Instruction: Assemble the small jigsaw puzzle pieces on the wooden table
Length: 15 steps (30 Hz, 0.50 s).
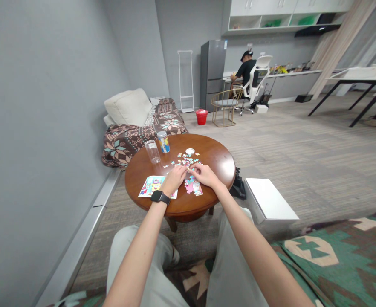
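Observation:
My left hand [176,176], with a dark watch on its wrist, and my right hand [205,175] meet over the middle of the round wooden table. Their fingertips pinch together around a small jigsaw piece [188,169], mostly hidden by the fingers. Just below my right hand lies a joined section of jigsaw puzzle [193,187], pink and blue. Beyond the fingertips, several loose jigsaw pieces [188,160] are scattered in a heap. Partly under my left forearm and wrist is a colourful picture sheet [149,186] with a yellow cartoon figure.
On the brown table [218,160] stand a clear plastic cup [152,152], a blue-and-yellow can [163,142] and a round white lid [190,151]. A white box [269,198] is on the floor at right. A person [248,70] sits by the far counter.

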Each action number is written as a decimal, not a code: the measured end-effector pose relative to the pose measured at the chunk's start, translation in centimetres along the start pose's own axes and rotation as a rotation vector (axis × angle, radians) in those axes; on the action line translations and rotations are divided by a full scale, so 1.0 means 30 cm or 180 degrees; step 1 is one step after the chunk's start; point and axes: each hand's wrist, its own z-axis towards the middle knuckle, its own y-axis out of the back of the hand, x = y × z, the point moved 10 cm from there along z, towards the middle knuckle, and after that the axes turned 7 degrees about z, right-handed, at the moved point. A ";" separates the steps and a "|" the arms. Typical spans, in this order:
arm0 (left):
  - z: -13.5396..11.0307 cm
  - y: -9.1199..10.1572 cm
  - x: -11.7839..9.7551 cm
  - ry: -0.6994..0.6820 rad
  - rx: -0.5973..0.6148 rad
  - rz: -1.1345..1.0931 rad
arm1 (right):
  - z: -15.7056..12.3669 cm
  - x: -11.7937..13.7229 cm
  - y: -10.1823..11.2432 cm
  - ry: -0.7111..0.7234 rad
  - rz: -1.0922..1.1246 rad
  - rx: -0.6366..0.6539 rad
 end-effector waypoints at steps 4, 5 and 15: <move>0.000 0.002 -0.003 -0.0009 -0.0007 -0.0043 | 0.003 0.005 -0.010 0.0116 -0.0024 0.0098; 0.001 0.002 -0.003 -0.0008 -0.0010 -0.0060 | 0.003 0.005 -0.014 0.0142 0.0001 0.0130; 0.002 -0.005 0.000 0.0020 0.0056 -0.0051 | 0.006 0.002 0.004 0.0260 0.0014 -0.0077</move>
